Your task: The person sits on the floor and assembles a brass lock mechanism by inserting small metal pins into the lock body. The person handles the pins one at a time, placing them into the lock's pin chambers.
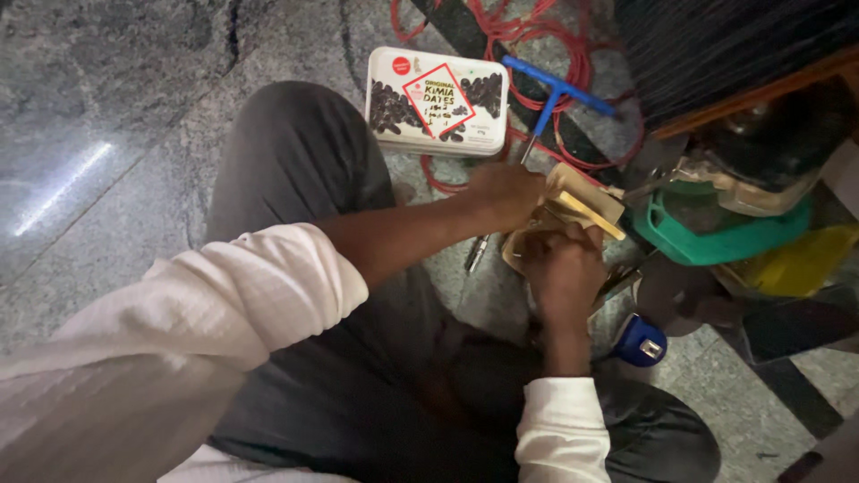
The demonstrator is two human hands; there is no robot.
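Left hand (504, 192) fingers curled on top of beige part (573, 210); right hand (562, 268) grips same part from below. Part near white box (437, 101), toward person. Blue T-wrench (546, 103) just beside box, over red cord (537, 40). Green tub (716, 237) beyond part.

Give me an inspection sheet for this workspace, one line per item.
Surface: grey polished stone floor; the person sits on it.
Job's things: tan flat piece held between both hands; exact kind unclear.
Clutter: white lidded food box, blue T-handle wrench, green plastic part, yellow item, blue-capped object.
Hands: left hand and right hand both grip the tan piece.
Cables: red cable coiled loose behind the box.
Surroundings: dark ribbed machine body at upper right.
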